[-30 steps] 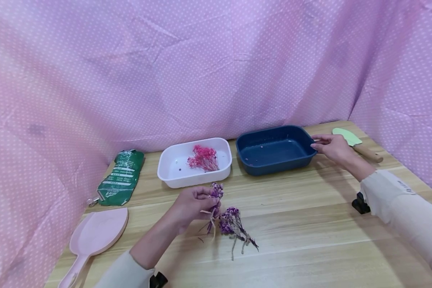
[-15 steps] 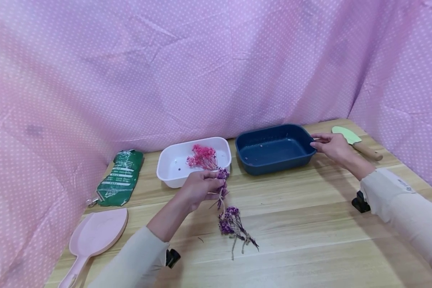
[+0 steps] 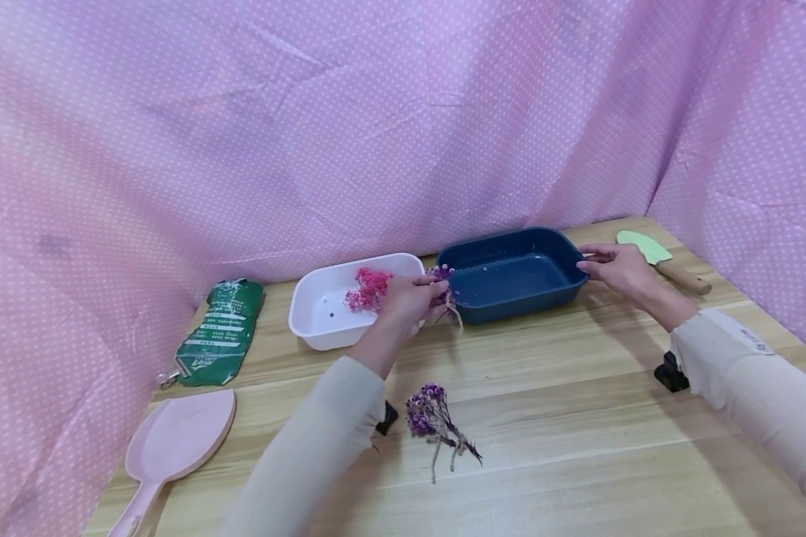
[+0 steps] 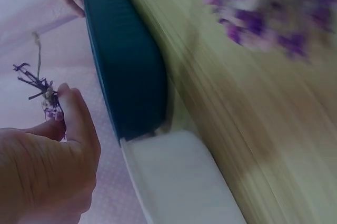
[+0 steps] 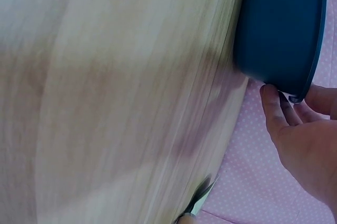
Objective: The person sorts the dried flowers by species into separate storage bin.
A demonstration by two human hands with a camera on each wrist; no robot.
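Left hand (image 3: 410, 300): you pinch sprig (image 3: 443, 273) by blue tub (image 3: 524, 304)
Right hand (image 3: 623, 273): pinching tub's right end
Sprig: prob light, brittle, grab stems (image 4: 36, 83)

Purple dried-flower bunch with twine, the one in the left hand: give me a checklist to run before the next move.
1. Left hand pinching the purple dried-flower bunch: ok.
2. Right hand holding the end of the dark-blue rectangular plastic-looking tray: ok.
3. Held bunch wholly over that tray: cannot tell; the head view shows it overlapping the left end.
4. Blue tray free of other bunches: ok, only small specks show.
5. Left hand clear of the pink dried-flower bunch in the white rectangular tray: cannot tell; the hand hides part of it.
6. Second purple bunch in a tray: not ok, lying on the wood-grain tabletop.
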